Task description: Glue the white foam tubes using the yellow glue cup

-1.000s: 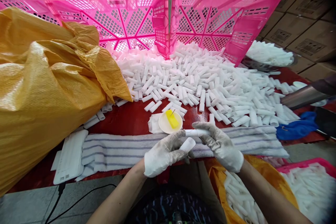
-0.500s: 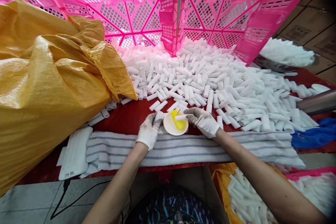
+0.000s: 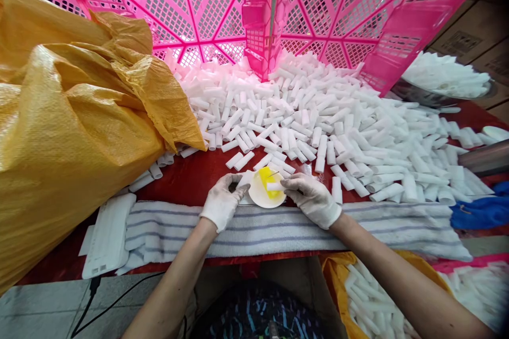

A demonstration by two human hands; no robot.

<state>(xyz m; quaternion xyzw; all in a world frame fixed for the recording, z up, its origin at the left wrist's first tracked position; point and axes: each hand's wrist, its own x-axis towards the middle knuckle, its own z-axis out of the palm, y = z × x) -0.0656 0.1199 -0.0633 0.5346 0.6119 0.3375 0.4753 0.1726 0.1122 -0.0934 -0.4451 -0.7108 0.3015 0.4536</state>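
Head view: my right hand (image 3: pixel 314 198) pinches a tube (image 3: pixel 275 186) over the dish (image 3: pixel 260 198); left hand (image 3: pixel 220 202) steadies it. Dab lightly, end only.

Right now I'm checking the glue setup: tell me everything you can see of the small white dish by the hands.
The small white dish is round, shallow and looks like plastic. It sits flat on the red table, at the far edge of the striped towel. A yellow block with a thin stick in it rests inside. The gloved right hand holds a white tube over its rim; the gloved left hand touches its left edge.
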